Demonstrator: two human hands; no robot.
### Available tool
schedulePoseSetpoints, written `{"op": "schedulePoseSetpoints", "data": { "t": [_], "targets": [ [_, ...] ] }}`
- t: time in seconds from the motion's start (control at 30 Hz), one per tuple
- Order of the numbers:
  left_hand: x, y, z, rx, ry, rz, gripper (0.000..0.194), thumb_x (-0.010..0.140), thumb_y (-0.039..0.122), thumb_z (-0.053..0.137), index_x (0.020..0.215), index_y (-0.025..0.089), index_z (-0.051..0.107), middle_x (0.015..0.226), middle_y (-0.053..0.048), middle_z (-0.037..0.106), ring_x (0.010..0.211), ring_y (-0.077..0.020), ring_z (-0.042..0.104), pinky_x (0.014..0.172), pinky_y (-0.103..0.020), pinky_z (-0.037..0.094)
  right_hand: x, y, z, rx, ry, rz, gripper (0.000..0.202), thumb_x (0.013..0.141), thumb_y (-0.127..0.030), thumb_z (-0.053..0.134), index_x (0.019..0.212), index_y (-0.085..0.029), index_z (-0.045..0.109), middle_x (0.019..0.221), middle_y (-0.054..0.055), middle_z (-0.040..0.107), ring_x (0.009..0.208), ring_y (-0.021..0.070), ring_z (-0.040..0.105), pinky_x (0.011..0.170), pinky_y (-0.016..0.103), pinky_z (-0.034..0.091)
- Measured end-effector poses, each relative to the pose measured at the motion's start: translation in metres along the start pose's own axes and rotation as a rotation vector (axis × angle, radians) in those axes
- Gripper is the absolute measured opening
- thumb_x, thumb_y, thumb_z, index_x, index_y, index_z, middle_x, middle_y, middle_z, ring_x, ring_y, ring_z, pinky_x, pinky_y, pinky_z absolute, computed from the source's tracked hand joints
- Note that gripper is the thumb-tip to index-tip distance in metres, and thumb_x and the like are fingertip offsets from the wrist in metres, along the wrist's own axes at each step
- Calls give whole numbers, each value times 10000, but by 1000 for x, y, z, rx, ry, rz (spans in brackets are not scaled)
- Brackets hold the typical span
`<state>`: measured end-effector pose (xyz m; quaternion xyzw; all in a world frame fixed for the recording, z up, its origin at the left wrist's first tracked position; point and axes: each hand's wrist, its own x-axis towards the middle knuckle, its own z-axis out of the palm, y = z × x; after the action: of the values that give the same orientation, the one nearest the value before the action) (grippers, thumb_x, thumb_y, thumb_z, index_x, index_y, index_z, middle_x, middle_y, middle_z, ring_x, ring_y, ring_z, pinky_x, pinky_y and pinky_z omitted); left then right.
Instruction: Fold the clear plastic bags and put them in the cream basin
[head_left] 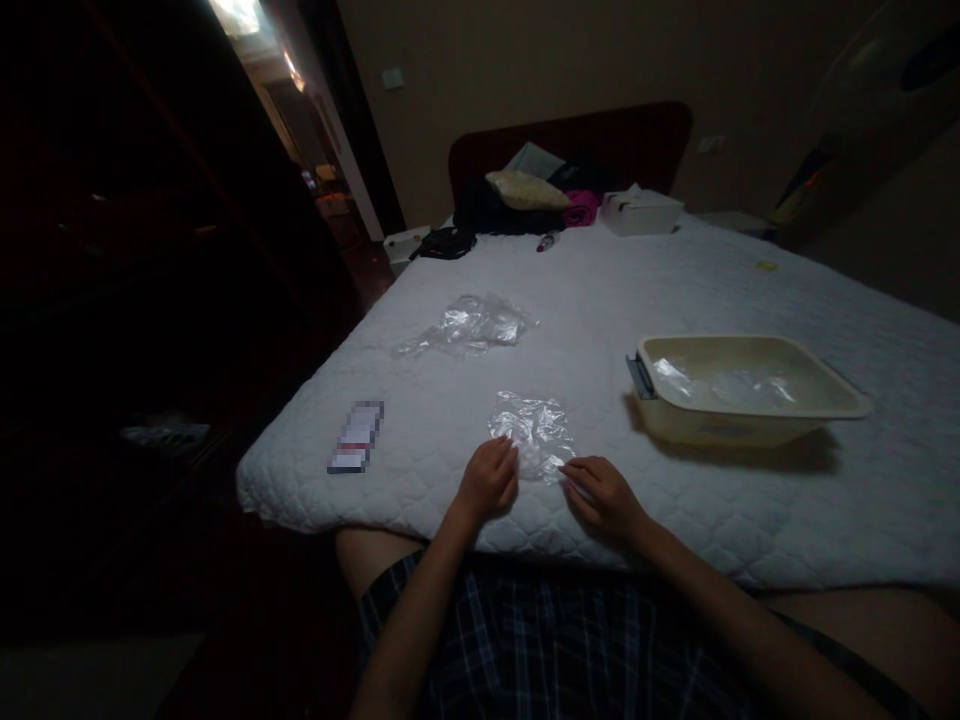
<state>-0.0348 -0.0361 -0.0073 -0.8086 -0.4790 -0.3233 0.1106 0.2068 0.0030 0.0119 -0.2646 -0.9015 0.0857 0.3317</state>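
Observation:
A crinkled clear plastic bag (531, 425) lies flat on the white quilted bed cover in front of me. My left hand (489, 475) is closed at the bag's lower left edge, fingers curled onto the film. At its lower right corner, my right hand (602, 494) pinches the film between thumb and fingertips. Farther back on the bed rests a loose heap of clear plastic bags (484, 322). To the right stands a cream plastic bin (739, 425) with a grey handle clip, and more clear plastic shows inside it.
A phone-like object (357, 437), its face blurred out, lies on the left of the bed (577, 300). Toward the headboard are a white box (642, 212), a pillow (527, 190), a rolled magenta cloth (580, 208) and a black bag (447, 243). The bed's front edge meets my lap.

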Motion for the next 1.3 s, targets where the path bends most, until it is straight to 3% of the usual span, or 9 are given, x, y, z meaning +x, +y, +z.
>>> {"op": "schedulePoseSetpoints", "data": {
  "t": [0.23,0.4,0.5,0.63,0.77,0.87,0.97,1.1,1.3],
  "targets": [
    [10,0,1,-17,-75,-19,466,782,377,503,1191,156,474,1163,-156,545,1148,-286,455,930,-497,393,6,0,2,-27,-84,-27,324,791,-234,493,1105,-189,558,1040,117,590,959,236,519,855,443,383],
    [16,0,0,32,-90,-99,440,810,332,468,1208,145,457,1200,-151,528,1181,-283,426,987,-519,323,9,-1,3,-22,-98,-20,296,794,-275,508,1070,-194,578,1025,107,608,969,236,526,908,465,334],
    [17,1,-1,44,-105,-106,419,821,293,452,1210,138,451,1213,-155,517,1197,-275,412,997,-516,317,17,-4,2,-2,-55,63,246,805,-284,505,1009,-185,599,995,104,617,937,227,536,873,421,367],
    [12,2,1,82,-11,-95,395,821,248,458,1199,134,445,1262,-179,462,1210,-279,397,977,-515,351,24,-6,1,29,-20,133,188,807,-240,495,945,-175,605,931,95,622,898,213,538,814,368,397],
    [2,4,10,73,103,109,322,803,162,482,1123,135,491,1186,-180,521,1184,-275,433,928,-476,426,17,-4,2,17,-74,61,181,804,-214,479,929,-178,606,893,87,619,843,202,532,781,356,396],
    [0,6,14,16,-8,299,248,821,134,453,1057,141,528,1094,-150,587,1122,-246,501,891,-436,474,9,-1,1,-47,-132,-74,224,789,-195,474,973,-178,601,938,97,610,843,207,517,788,367,383],
    [5,10,15,1,-110,342,236,837,121,421,1042,118,538,1094,-154,591,1105,-243,517,894,-432,480,6,-1,0,-121,-179,-142,310,740,-181,500,1039,-169,581,1022,116,581,907,235,493,838,401,357],
    [10,13,14,-23,-82,249,247,842,136,433,1069,118,531,1082,-142,602,1101,-233,521,898,-416,483,13,-1,3,-160,-154,-89,398,693,-172,536,1090,-157,554,1054,121,558,965,259,459,883,432,328],
    [17,15,12,-65,-34,37,279,848,177,434,1115,137,506,1106,-143,586,1113,-223,511,914,-415,470,24,5,14,-114,-33,-5,210,779,-137,501,968,-164,587,938,87,595,901,215,490,850,388,361]
  ]
}}
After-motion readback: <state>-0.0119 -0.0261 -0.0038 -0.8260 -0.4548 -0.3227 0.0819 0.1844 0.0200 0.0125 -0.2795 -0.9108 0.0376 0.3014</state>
